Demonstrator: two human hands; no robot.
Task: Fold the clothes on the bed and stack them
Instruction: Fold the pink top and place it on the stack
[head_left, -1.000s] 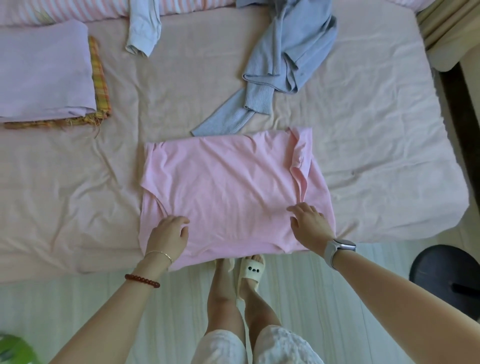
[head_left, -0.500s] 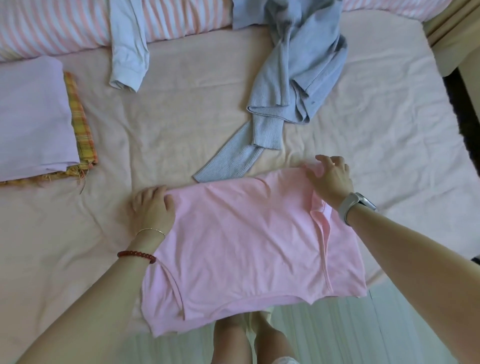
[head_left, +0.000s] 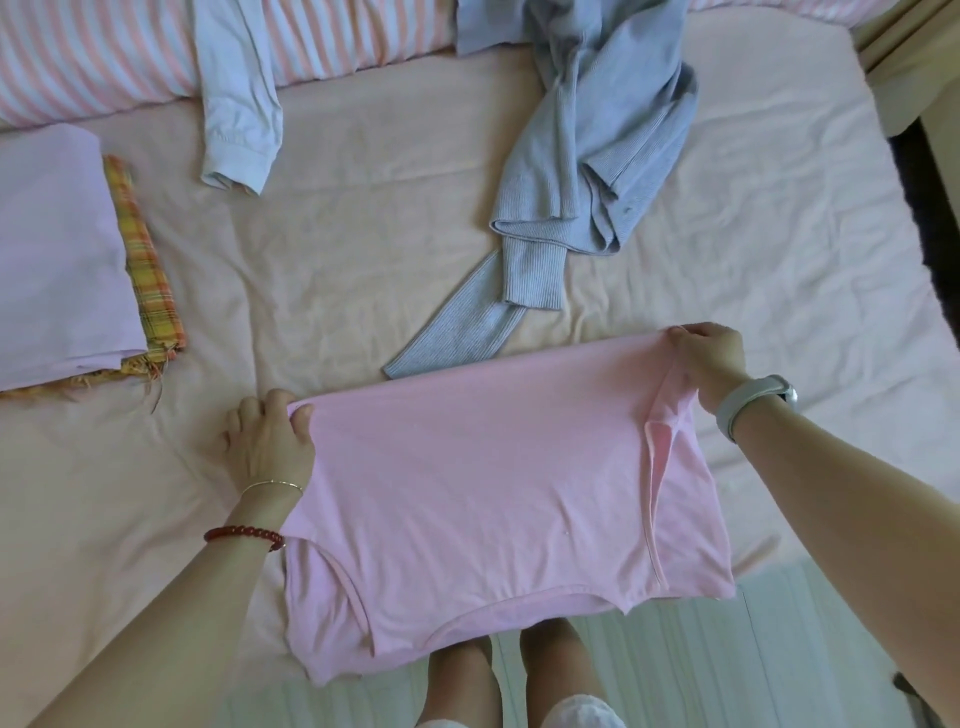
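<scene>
A pink T-shirt (head_left: 483, 499) lies partly folded at the near edge of the bed (head_left: 363, 270), its lower part hanging over the edge. My left hand (head_left: 265, 441) grips its far left corner, thumb on top of the cloth. My right hand (head_left: 709, 358) grips the far right corner and holds that edge raised and taut. A crumpled grey-blue knit sweater (head_left: 587, 171) lies just beyond the shirt. At the far left sits a stack of a folded lilac garment (head_left: 57, 260) on a yellow plaid one (head_left: 148, 260).
A light blue shirt sleeve (head_left: 239, 104) hangs down from the striped pink bedding (head_left: 93, 62) at the back. My legs stand on the pale floor (head_left: 675, 649) below the bed edge. Dark furniture (head_left: 930, 208) borders the bed on the right.
Both hands moved from the shirt's near hem to its far corners and took hold of them. The far edge is now lifted and stretched taut between the hands.
</scene>
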